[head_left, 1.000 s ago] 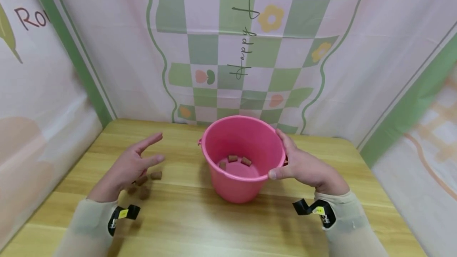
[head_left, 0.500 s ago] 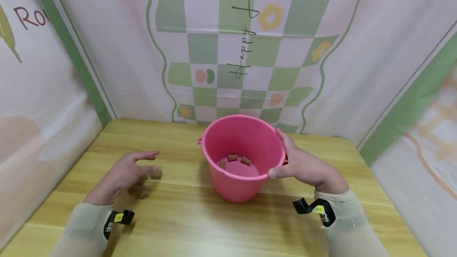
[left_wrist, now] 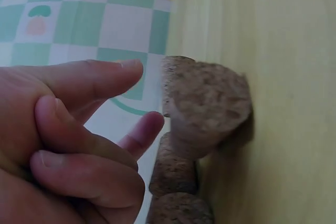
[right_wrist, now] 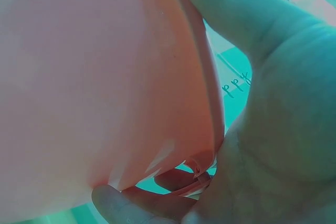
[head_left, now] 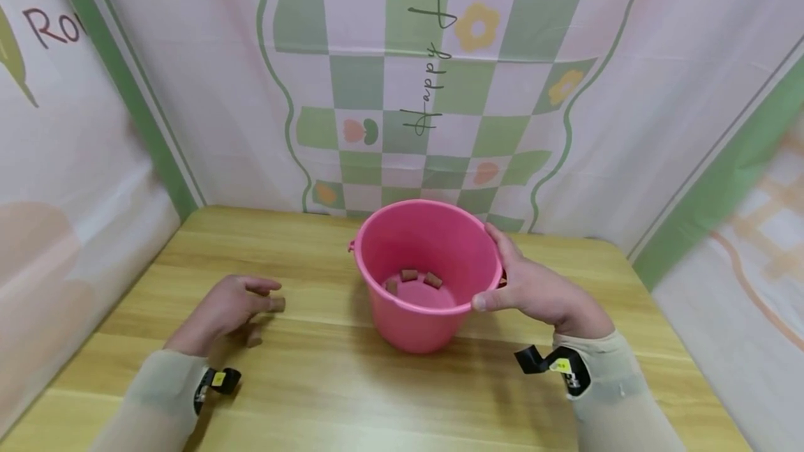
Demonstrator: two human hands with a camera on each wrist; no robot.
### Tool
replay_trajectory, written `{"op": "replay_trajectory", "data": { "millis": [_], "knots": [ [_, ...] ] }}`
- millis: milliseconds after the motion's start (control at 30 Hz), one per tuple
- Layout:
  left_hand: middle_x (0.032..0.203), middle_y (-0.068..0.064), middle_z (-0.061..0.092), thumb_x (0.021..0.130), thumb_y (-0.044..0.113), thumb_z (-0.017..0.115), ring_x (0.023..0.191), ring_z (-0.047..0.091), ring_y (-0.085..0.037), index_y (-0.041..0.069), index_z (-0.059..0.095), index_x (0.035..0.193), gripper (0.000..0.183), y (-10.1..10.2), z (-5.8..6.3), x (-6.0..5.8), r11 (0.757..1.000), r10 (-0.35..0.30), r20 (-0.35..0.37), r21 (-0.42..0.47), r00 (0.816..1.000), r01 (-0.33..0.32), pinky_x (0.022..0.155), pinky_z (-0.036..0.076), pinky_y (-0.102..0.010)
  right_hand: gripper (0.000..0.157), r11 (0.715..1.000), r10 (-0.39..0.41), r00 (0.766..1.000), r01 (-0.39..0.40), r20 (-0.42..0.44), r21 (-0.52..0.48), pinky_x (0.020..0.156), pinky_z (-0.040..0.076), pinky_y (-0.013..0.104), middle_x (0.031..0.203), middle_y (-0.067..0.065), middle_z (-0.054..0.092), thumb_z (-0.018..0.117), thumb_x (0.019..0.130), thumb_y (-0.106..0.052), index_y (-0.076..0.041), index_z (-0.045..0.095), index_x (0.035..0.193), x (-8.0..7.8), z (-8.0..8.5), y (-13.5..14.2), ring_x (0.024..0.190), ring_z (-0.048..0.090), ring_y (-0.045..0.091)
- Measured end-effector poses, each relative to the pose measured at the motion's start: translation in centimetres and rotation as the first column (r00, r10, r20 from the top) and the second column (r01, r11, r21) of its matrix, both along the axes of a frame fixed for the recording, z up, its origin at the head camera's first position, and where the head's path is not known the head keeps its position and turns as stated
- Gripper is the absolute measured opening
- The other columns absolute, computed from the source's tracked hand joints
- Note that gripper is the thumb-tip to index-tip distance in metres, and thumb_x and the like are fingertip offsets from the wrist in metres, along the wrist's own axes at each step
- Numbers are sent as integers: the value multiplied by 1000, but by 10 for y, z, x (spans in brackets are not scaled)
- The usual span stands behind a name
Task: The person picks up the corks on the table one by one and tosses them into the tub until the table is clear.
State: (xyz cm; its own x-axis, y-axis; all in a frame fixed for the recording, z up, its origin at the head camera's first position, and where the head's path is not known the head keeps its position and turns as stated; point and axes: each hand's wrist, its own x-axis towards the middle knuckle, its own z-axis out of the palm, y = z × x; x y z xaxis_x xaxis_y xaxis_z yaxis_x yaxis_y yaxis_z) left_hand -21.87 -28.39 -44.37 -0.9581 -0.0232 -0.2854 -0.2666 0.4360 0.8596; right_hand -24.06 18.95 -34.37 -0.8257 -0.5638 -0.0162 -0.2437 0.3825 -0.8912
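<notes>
A pink bucket (head_left: 421, 330) stands upright on the wooden table. My right hand (head_left: 540, 291) grips its right rim, thumb at the near side and fingers round the outside by the handle joint (right_wrist: 197, 169). Three brown corks, one a cork (head_left: 433, 280), lie on the bucket's floor. To the left, my left hand (head_left: 229, 309) is low over several loose corks. In the left wrist view a cork (left_wrist: 210, 103) stands just beyond the tips of the thumb and index finger, with a gap between. The other fingers (left_wrist: 89, 177) are curled in, holding nothing. The hand partly hides the corks in the head view.
The wooden table (head_left: 352, 396) reaches back to a patterned curtain (head_left: 414, 89), close behind the bucket. More curtain (head_left: 69, 229) hangs along the left side. Black straps with yellow tags sit on both wrists, such as the left strap (head_left: 216, 381).
My left hand has come down toward the corks, its thumb and index finger drawing closer together. The right hand and the bucket have stayed in place.
</notes>
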Motion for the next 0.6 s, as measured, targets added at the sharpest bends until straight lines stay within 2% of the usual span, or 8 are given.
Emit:
{"op": "replay_trajectory", "data": {
  "millis": [167, 300, 400, 500, 600],
  "knots": [
    [122, -20, 55, 92, 9, 71, 52, 60, -26, 5, 67, 127, 35, 3, -4, -1, 1000, -11, -8, -29, 1000, 11, 50, 55, -43, 122, 1000, -3, 1000, 3, -6, 3, 103, 39, 53, 156, 11, 28, 87, 76, -22, -20, -1, 160, -1, 1, 0, 130, 44, 35],
    [113, -16, 60, 95, 13, 69, 48, 59, -24, 6, 69, 124, 31, 7, -7, 0, 993, -34, -27, -116, 999, 31, 49, 54, -41, 122, 1000, -9, 1000, 9, -2, 11, 103, 39, 53, 157, 11, 26, 88, 76, -23, -20, -2, 160, 0, 1, 0, 131, 43, 35],
    [107, -10, 66, 94, 19, 70, 46, 60, -23, 8, 72, 121, 28, 9, -8, 0, 969, -79, -69, -240, 994, 60, 54, 55, -39, 123, 1000, -10, 1000, 10, -3, 18, 103, 39, 53, 157, 11, 25, 88, 76, -25, -19, -3, 160, 0, 0, 1, 132, 42, 35],
    [95, -6, 72, 95, 19, 69, 44, 60, -20, 9, 74, 117, 25, 11, -10, -3, 934, -121, -111, -349, 986, 75, 68, 55, -41, 124, 1000, -7, 1000, 7, -7, 15, 103, 38, 53, 157, 11, 24, 88, 76, -24, -19, -3, 160, 0, 0, 1, 133, 42, 35],
    [93, -4, 73, 95, 20, 69, 47, 60, -18, 9, 75, 115, 24, 13, -10, -5, 907, -150, -142, -413, 978, 79, 83, 51, -46, 124, 1000, -4, 1000, 4, -10, 11, 104, 38, 53, 157, 11, 25, 88, 76, -24, -18, -3, 160, 0, 0, 1, 132, 42, 35]
  ]
}}
